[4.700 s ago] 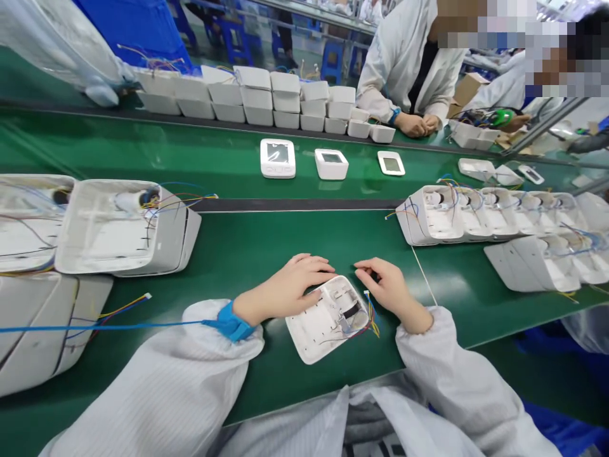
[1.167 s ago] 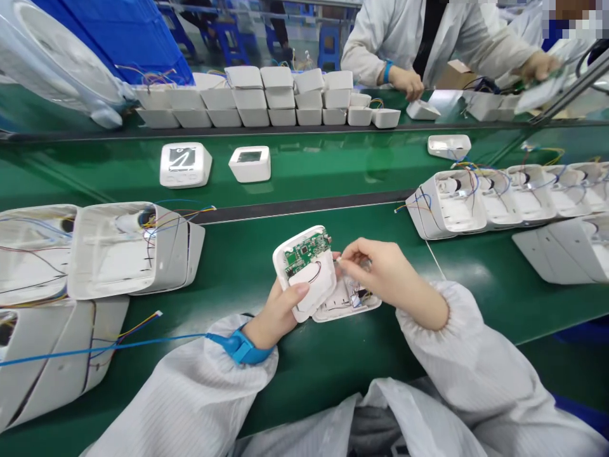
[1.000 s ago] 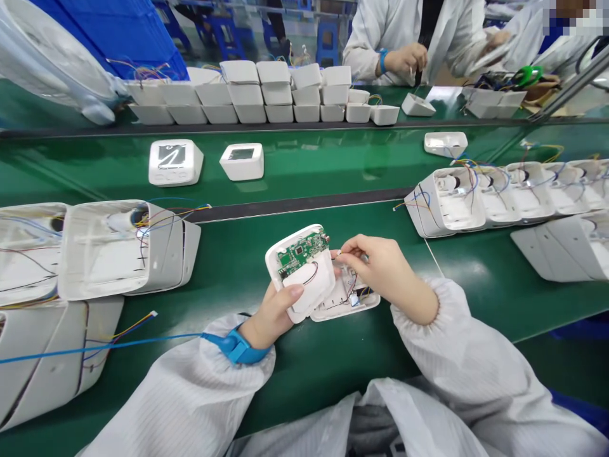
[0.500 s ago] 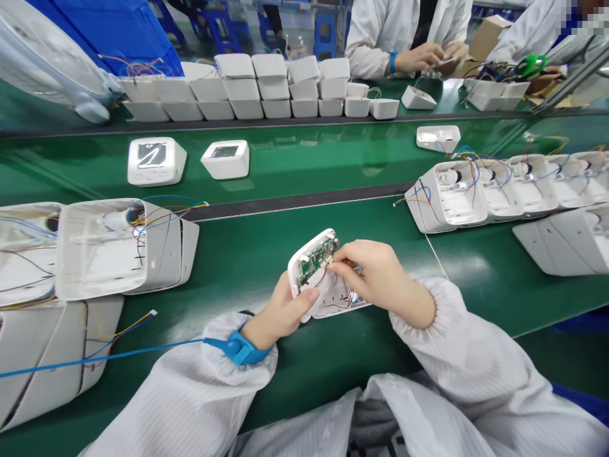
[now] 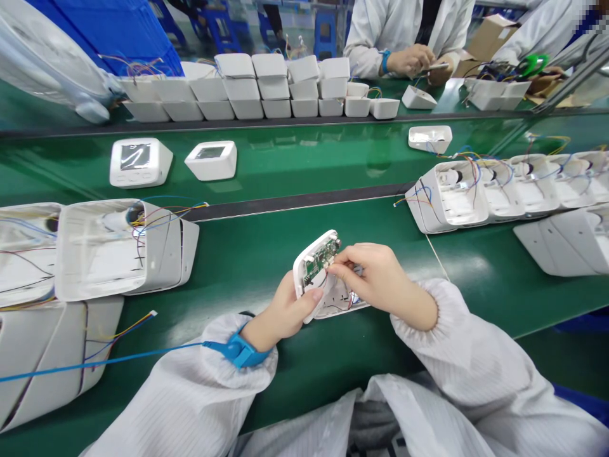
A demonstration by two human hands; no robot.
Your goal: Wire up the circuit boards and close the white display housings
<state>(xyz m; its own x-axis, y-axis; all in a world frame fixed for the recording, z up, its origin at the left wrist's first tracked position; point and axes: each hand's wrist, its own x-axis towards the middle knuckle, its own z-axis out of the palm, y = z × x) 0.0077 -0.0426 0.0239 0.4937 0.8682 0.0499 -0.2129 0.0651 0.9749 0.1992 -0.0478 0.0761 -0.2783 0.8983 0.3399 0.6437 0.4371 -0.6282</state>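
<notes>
My left hand grips a white front cover tilted upright, its inner side showing a green circuit board. My right hand is pinched at the board's edge, fingertips pressed against a small wire connector that I can barely make out. Under both hands a white back shell lies open on the green table, with thin coloured wires running from it. A blue wrist strap sits on my left wrist, its blue cord trailing left.
Large open white housings with wires stand at the left, a row of similar housings at the right. On the conveyor belt ride finished white units. Stacked white shells line the far side, where other people in white coats work.
I lifted the cover off the shell and stood it up in my left hand; my right hand moved onto the circuit board. The units on the belt have drifted left.
</notes>
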